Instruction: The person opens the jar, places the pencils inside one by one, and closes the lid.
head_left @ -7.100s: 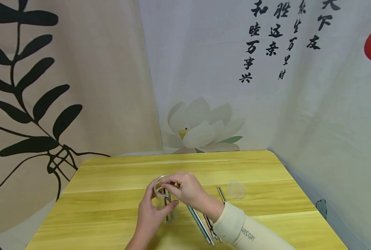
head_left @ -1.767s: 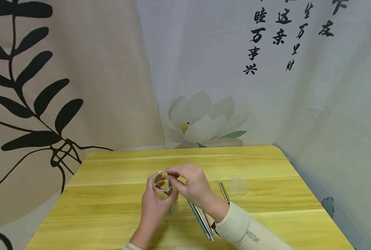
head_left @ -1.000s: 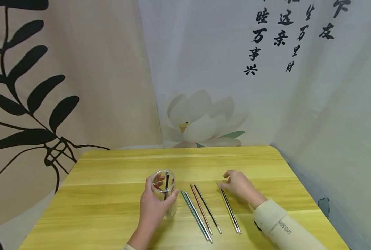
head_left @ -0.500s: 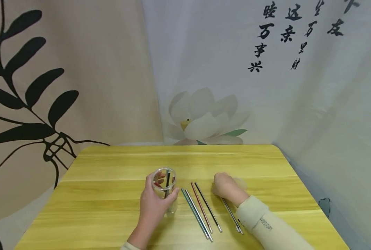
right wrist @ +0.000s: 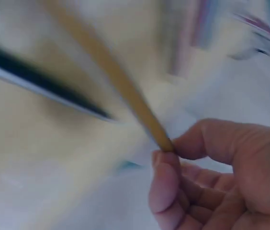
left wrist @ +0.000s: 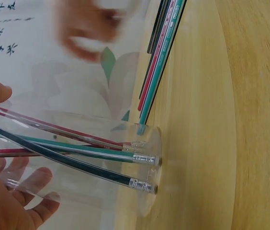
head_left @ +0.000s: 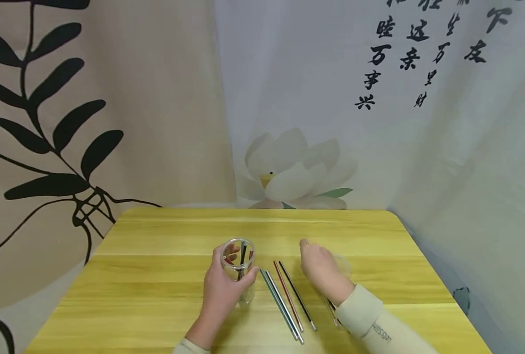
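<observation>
My left hand (head_left: 222,290) grips a clear jar (head_left: 247,295) standing on the table. Inside the jar lean several pencils with metal-capped eraser ends at the bottom: a dark green pencil (left wrist: 77,164), a lighter green pencil (left wrist: 96,151) and red ones. My right hand (right wrist: 235,163) pinches the end of a gold-yellow pencil (right wrist: 125,91) between thumb and fingers. A dark pencil (right wrist: 49,81) lies beside it in the right wrist view, blurred. In the head view, the right hand (head_left: 322,268) hides most of the pencil it holds.
Between the hands lie a teal pencil (head_left: 279,305), a silvery one, a red pencil (head_left: 288,295) and a black pencil (head_left: 299,297) on the wooden table (head_left: 156,295). A clear round lid (head_left: 344,265) is partly behind the right hand. A printed cloth (head_left: 165,123) hangs behind the table.
My right hand has left the jar's mouth, moved right to the pencils there and taken hold of a gold-yellow one, whose end has shifted. My left hand still holds the jar.
</observation>
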`<state>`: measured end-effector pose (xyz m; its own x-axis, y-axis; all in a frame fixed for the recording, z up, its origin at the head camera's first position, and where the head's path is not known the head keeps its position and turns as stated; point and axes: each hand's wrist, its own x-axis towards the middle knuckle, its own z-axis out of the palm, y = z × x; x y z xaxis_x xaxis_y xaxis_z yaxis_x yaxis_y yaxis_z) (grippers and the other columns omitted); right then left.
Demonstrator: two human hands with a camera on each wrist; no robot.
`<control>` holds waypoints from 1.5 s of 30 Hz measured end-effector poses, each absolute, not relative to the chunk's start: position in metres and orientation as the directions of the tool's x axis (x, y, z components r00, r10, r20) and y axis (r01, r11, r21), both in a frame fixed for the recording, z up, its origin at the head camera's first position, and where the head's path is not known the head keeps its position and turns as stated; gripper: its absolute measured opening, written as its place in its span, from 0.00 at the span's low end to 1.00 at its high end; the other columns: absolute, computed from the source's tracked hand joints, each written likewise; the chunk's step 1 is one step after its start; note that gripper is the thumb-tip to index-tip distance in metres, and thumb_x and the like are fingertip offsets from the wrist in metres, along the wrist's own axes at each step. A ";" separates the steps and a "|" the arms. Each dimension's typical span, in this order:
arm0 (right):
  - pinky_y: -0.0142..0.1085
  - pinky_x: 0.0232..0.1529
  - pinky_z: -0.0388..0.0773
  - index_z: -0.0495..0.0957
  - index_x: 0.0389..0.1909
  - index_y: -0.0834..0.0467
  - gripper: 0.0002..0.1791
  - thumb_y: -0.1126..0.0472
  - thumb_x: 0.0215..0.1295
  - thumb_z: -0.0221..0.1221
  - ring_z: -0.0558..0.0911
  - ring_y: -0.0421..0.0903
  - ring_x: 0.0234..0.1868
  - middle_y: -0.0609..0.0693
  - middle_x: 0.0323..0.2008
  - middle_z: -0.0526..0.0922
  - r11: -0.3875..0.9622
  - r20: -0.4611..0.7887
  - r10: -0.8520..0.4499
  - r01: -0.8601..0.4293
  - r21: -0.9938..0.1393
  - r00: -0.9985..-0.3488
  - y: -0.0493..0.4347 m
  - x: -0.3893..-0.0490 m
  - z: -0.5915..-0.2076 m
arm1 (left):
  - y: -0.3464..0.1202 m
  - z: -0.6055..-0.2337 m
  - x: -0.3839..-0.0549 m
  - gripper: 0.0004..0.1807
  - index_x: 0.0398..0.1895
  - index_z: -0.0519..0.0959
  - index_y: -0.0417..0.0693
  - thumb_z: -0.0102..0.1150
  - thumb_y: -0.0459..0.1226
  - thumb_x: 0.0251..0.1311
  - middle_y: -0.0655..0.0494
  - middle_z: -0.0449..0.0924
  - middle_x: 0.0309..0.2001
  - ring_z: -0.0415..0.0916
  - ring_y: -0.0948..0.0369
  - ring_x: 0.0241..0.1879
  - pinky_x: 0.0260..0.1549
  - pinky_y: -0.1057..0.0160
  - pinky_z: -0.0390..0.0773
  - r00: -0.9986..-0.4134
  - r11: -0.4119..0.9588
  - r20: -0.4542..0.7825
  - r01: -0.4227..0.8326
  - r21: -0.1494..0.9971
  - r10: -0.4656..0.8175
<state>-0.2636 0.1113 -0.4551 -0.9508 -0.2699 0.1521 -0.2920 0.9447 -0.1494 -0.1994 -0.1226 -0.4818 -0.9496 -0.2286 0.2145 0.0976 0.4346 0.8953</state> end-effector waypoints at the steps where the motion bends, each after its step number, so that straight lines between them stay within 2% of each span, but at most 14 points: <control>1: 0.30 0.14 0.64 0.80 0.52 0.67 0.15 0.77 0.67 0.58 0.65 0.39 0.14 0.51 0.14 0.73 0.926 0.237 -0.285 -0.331 -0.183 -0.929 0.109 -0.259 -0.440 | -0.123 -0.482 -0.199 0.47 0.73 0.68 0.57 0.85 0.44 0.51 0.57 0.82 0.66 0.81 0.50 0.65 0.64 0.36 0.81 -0.950 0.434 0.210 0.093 0.896 -0.231; 3: 0.28 0.13 0.59 0.79 0.58 0.65 0.18 0.76 0.68 0.58 0.61 0.37 0.14 0.49 0.14 0.72 0.861 0.459 -0.324 -0.459 -0.220 -0.827 0.103 -0.248 -0.403 | -0.124 -0.481 -0.199 0.47 0.74 0.67 0.58 0.85 0.44 0.51 0.58 0.82 0.66 0.81 0.50 0.65 0.64 0.37 0.81 -0.950 0.430 0.203 0.086 0.899 -0.235; 4: 0.28 0.14 0.62 0.79 0.57 0.64 0.17 0.75 0.69 0.59 0.64 0.38 0.14 0.49 0.16 0.75 0.812 0.586 -0.338 -0.543 -0.214 -0.737 0.100 -0.243 -0.383 | -0.125 -0.480 -0.199 0.48 0.74 0.67 0.59 0.85 0.44 0.51 0.58 0.82 0.67 0.81 0.50 0.65 0.64 0.38 0.81 -0.951 0.426 0.202 0.086 0.900 -0.235; 5: 0.29 0.15 0.67 0.79 0.57 0.64 0.15 0.73 0.72 0.59 0.68 0.39 0.16 0.49 0.19 0.77 0.760 0.710 -0.338 -0.624 -0.182 -0.618 0.097 -0.237 -0.365 | -0.125 -0.479 -0.199 0.48 0.74 0.67 0.59 0.85 0.44 0.51 0.57 0.82 0.67 0.81 0.50 0.65 0.64 0.38 0.81 -0.951 0.426 0.203 0.088 0.901 -0.234; 7: 0.33 0.20 0.78 0.80 0.55 0.66 0.11 0.70 0.75 0.62 0.77 0.43 0.21 0.53 0.25 0.82 0.619 0.904 -0.283 -0.781 -0.083 -0.320 0.091 -0.229 -0.334 | -0.126 -0.478 -0.199 0.48 0.74 0.67 0.58 0.85 0.44 0.52 0.57 0.82 0.66 0.80 0.50 0.65 0.64 0.38 0.81 -0.952 0.426 0.208 0.096 0.900 -0.225; 9: 0.36 0.29 0.85 0.79 0.52 0.69 0.10 0.67 0.76 0.63 0.84 0.48 0.28 0.57 0.31 0.85 0.467 0.982 -0.184 -0.883 0.041 -0.052 0.082 -0.224 -0.314 | -0.125 -0.477 -0.199 0.48 0.74 0.67 0.57 0.85 0.44 0.52 0.57 0.82 0.66 0.81 0.50 0.65 0.64 0.38 0.81 -0.952 0.432 0.213 0.101 0.896 -0.220; 10: 0.37 0.31 0.87 0.79 0.51 0.70 0.10 0.67 0.77 0.62 0.85 0.50 0.29 0.60 0.32 0.86 0.389 0.989 -0.141 -0.917 0.089 0.036 0.077 -0.223 -0.310 | -0.125 -0.477 -0.199 0.47 0.74 0.67 0.57 0.85 0.44 0.52 0.56 0.82 0.66 0.81 0.50 0.65 0.64 0.38 0.81 -0.952 0.434 0.216 0.103 0.895 -0.219; 12: 0.35 0.33 0.88 0.78 0.48 0.73 0.10 0.68 0.76 0.63 0.85 0.50 0.29 0.62 0.33 0.86 0.248 0.987 -0.088 -0.957 0.150 0.132 0.065 -0.223 -0.311 | -0.125 -0.478 -0.199 0.47 0.73 0.68 0.56 0.85 0.44 0.52 0.56 0.82 0.65 0.81 0.50 0.64 0.63 0.38 0.81 -0.951 0.436 0.220 0.107 0.894 -0.218; 14: 0.33 0.35 0.88 0.77 0.49 0.73 0.10 0.69 0.76 0.62 0.85 0.49 0.30 0.61 0.34 0.86 0.175 0.988 -0.111 -0.976 0.129 0.110 0.055 -0.224 -0.324 | -0.124 -0.479 -0.199 0.47 0.73 0.68 0.57 0.85 0.44 0.52 0.55 0.83 0.65 0.82 0.49 0.63 0.62 0.37 0.82 -0.950 0.434 0.223 0.111 0.894 -0.218; 16: 0.29 0.37 0.87 0.78 0.51 0.72 0.10 0.69 0.77 0.62 0.85 0.46 0.31 0.59 0.36 0.86 0.164 0.983 -0.183 -0.985 0.050 0.020 0.047 -0.227 -0.344 | -0.123 -0.481 -0.199 0.46 0.73 0.68 0.57 0.85 0.44 0.52 0.53 0.83 0.65 0.82 0.48 0.63 0.61 0.38 0.83 -0.950 0.433 0.230 0.120 0.894 -0.211; 21: 0.25 0.34 0.84 0.82 0.54 0.63 0.15 0.70 0.68 0.69 0.84 0.41 0.31 0.50 0.36 0.87 0.318 0.909 -0.354 -0.942 -0.106 -0.222 0.039 -0.230 -0.399 | -0.122 -0.486 -0.199 0.45 0.73 0.68 0.52 0.83 0.41 0.53 0.53 0.83 0.64 0.83 0.49 0.59 0.55 0.45 0.84 -0.949 0.450 0.254 0.148 0.881 -0.186; 25: 0.23 0.34 0.83 0.84 0.53 0.61 0.20 0.72 0.60 0.74 0.85 0.39 0.32 0.49 0.36 0.90 0.364 0.857 -0.407 -0.917 -0.165 -0.315 0.037 -0.230 -0.426 | -0.122 -0.486 -0.199 0.45 0.72 0.68 0.51 0.83 0.40 0.53 0.52 0.84 0.62 0.83 0.52 0.54 0.53 0.49 0.82 -0.944 0.472 0.268 0.151 0.868 -0.191; 31: 0.21 0.34 0.83 0.88 0.47 0.62 0.12 0.73 0.62 0.72 0.86 0.40 0.32 0.51 0.37 0.93 0.306 0.860 -0.390 -0.927 -0.217 -0.329 0.034 -0.232 -0.435 | -0.124 -0.484 -0.199 0.45 0.71 0.69 0.51 0.84 0.40 0.51 0.50 0.84 0.62 0.84 0.51 0.55 0.56 0.45 0.82 -0.942 0.475 0.264 0.138 0.869 -0.210; 45: 0.19 0.34 0.81 0.89 0.44 0.62 0.09 0.72 0.64 0.71 0.85 0.40 0.30 0.52 0.34 0.92 0.281 0.881 -0.377 -0.942 -0.185 -0.286 0.033 -0.232 -0.435 | -0.124 -0.484 -0.200 0.43 0.69 0.70 0.50 0.84 0.41 0.50 0.48 0.87 0.59 0.85 0.47 0.57 0.56 0.40 0.83 -0.933 0.490 0.288 0.151 0.858 -0.217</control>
